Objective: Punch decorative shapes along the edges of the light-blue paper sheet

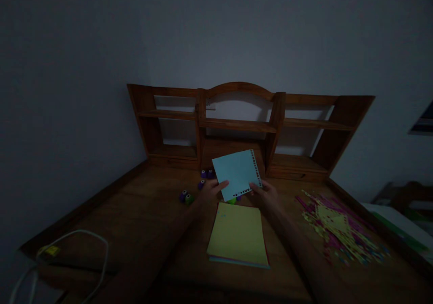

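A light blue sheet of paper (237,172) is held up, tilted, above the desk. Small punched holes run along its right edge and part of its bottom edge. My left hand (213,189) pinches the sheet's lower left side, thumb on top. At the lower right corner, my right hand (265,192) grips it the same way. Below both hands lies a stack of coloured paper (238,234) with a yellow sheet on top and red and blue edges showing. Partly hidden behind the blue sheet is a bright green object (232,200).
Several small purple and green items (188,199) stand left of the hands. A pile of yellow and pink paper strips (334,225) covers the desk's right side. A white cable (105,245) loops at the left beside a yellow object (51,251). A wooden shelf unit (238,124) stands behind.
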Demonstrator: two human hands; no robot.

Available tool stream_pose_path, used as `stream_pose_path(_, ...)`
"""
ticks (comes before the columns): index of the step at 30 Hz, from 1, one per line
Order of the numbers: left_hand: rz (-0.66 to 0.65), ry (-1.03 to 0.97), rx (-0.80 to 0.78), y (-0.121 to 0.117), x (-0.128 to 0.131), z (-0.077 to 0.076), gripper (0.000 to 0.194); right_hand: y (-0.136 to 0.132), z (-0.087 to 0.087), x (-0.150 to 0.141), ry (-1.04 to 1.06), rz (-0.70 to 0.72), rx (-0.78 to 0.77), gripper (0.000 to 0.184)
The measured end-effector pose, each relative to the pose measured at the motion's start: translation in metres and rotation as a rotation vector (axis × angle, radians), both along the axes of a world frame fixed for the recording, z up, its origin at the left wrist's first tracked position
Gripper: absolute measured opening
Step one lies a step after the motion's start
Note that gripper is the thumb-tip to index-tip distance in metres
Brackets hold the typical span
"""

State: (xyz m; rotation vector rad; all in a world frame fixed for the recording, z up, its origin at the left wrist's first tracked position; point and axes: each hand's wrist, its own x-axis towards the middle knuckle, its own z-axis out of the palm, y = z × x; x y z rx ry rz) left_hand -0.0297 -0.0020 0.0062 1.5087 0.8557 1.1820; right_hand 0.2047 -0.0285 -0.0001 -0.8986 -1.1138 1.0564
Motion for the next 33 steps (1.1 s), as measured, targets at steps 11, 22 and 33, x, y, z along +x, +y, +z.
stream_pose_path(11,-0.026,0.075,-0.010,-0.011,0.007,-0.008,0.034,0.005,0.001,0.003,0.117,0.004,0.014,0.030)
stream_pose_path(22,0.243,0.030,0.116,-0.004,0.008,-0.007,0.038,-0.008,-0.016,-0.020,-0.900,0.133,0.527,0.046)
stream_pose_path(33,0.140,0.003,0.084,0.012,0.007,-0.024,0.040,-0.005,-0.017,-0.016,-0.949,0.061,0.492,0.035)
